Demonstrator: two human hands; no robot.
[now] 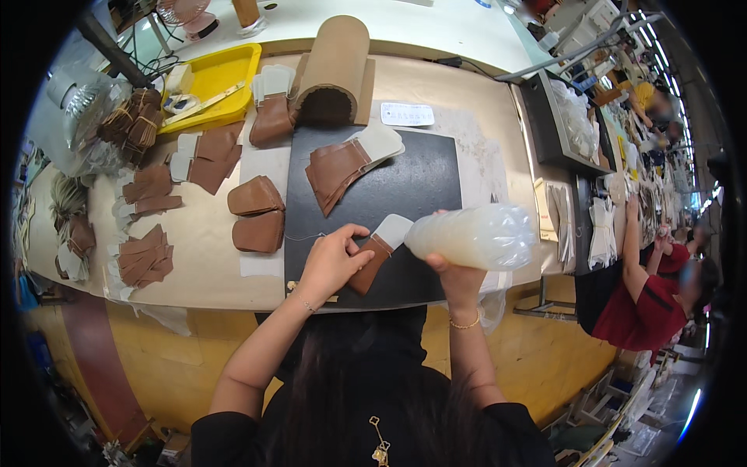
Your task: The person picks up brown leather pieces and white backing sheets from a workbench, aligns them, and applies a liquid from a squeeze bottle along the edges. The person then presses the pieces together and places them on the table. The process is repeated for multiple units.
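My right hand [451,272] is wrapped round a clear plastic bottle [486,237] of cloudy whitish liquid. The bottle lies nearly level, its narrow end pointing left at the pale tab of a small brown leather piece [369,267]. That piece rests on the black mat [428,183]. With fingers curled, my left hand [334,265] grips its left edge, the thumb on the brown part; some fingertips are hidden. Farther up the mat lies a fanned stack of brown leather pieces [334,171] with pale tabs.
Brown leather stacks [257,214] lie left of the mat. Behind stand a brown half-round form [334,70] and a yellow tray [226,74]. A black open box [560,124] holds plastic-wrapped things at right. A person in a red top [650,300] works beyond it.
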